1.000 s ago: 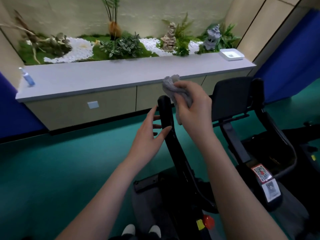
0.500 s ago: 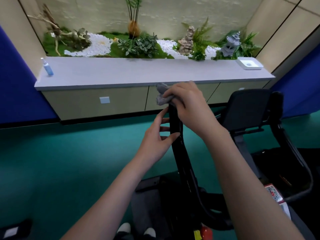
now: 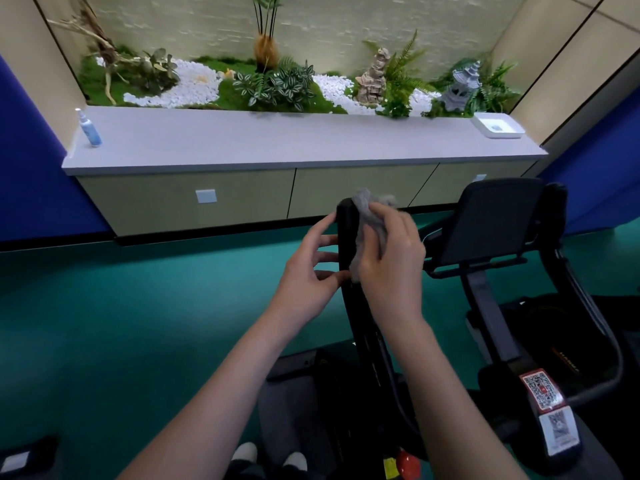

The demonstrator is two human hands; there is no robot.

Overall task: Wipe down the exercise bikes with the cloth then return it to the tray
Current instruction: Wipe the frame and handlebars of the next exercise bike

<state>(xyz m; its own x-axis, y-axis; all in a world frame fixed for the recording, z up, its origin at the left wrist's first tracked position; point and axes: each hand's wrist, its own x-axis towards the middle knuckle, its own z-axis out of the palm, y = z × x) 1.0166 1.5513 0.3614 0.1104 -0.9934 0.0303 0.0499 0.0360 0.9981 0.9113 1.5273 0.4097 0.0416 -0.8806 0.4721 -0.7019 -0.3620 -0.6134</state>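
Cloth [image 3: 369, 216] gripped in right hand [image 3: 391, 261] against handlebar [image 3: 346, 223] — left hand [image 3: 308, 275] spread — tray [image 3: 502, 136] beyond.

No word or number was legible anywhere. Far exercise bike [image 3: 502, 237] carried red sticker [image 3: 542, 389] with QR code on frame cover. White sticker [image 3: 559, 429] with second QR code sat just below it, its fine print too small to read. Orange brand lettering [image 3: 568, 363] ran along same bike's frame, too blurred to read. Yellow label [image 3: 389, 468] showed low on near exercise bike [image 3: 367, 341], unreadable. Spray bottle [image 3: 90, 128] on worktop [image 3: 277, 140] had blue label, no text made out.
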